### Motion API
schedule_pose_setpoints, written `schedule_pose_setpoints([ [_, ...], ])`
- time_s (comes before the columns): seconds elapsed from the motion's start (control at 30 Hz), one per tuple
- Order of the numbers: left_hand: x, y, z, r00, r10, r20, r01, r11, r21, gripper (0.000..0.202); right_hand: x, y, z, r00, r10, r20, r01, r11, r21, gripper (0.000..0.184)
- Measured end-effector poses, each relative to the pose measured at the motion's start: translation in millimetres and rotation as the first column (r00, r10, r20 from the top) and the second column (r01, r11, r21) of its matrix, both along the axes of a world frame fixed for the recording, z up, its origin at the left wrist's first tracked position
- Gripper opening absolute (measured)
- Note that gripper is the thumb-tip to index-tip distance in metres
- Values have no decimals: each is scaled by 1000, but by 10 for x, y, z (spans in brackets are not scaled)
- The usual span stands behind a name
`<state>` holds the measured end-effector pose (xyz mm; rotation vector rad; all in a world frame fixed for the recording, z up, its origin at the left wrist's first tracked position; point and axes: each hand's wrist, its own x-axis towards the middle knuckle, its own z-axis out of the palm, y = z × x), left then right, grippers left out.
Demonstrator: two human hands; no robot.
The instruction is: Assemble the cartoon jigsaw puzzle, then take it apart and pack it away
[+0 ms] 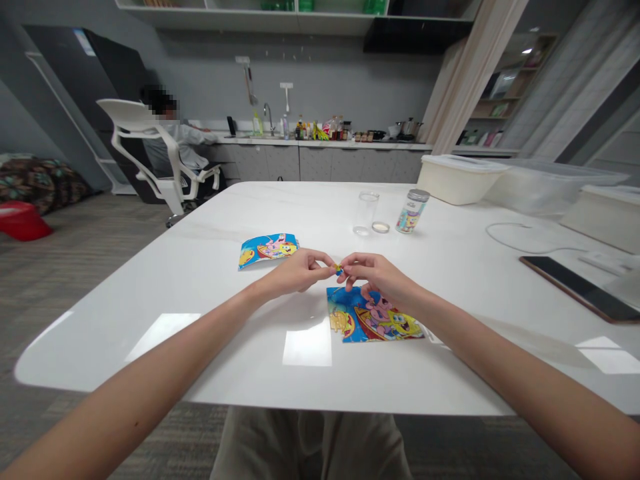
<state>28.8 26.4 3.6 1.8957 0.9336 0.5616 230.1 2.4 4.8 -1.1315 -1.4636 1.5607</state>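
My left hand point(300, 270) and my right hand point(377, 279) meet above the white table point(210, 293), both pinched on one small yellow and blue puzzle piece point(339, 269) held between their fingertips. Just below the hands a colourful cartoon jigsaw puzzle point(373, 319) lies flat on the table, partly under my right hand. A printed cartoon picture card point(267, 248) lies to the left of my left hand.
A clear tube point(367, 212), its round lid point(381, 227) and a cartoon-labelled jar point(412, 210) stand farther back. Plastic storage boxes point(463, 177), a white cable point(520, 239) and a dark phone point(583, 288) are on the right. A seated person point(173, 143) is far left, at the counter.
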Motion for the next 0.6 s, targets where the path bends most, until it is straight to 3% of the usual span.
schedule_pose_setpoints([
  [0.4,-15,3,20,999,-17,-35,17,1000,-7,30,-18,-21,36,998,-16,66,12,998,60,13],
  [0.6,-50,-68,110,964,-178,-195,173,984,-45,19,28,-47,80,950,191,249,-220,971,95,11],
])
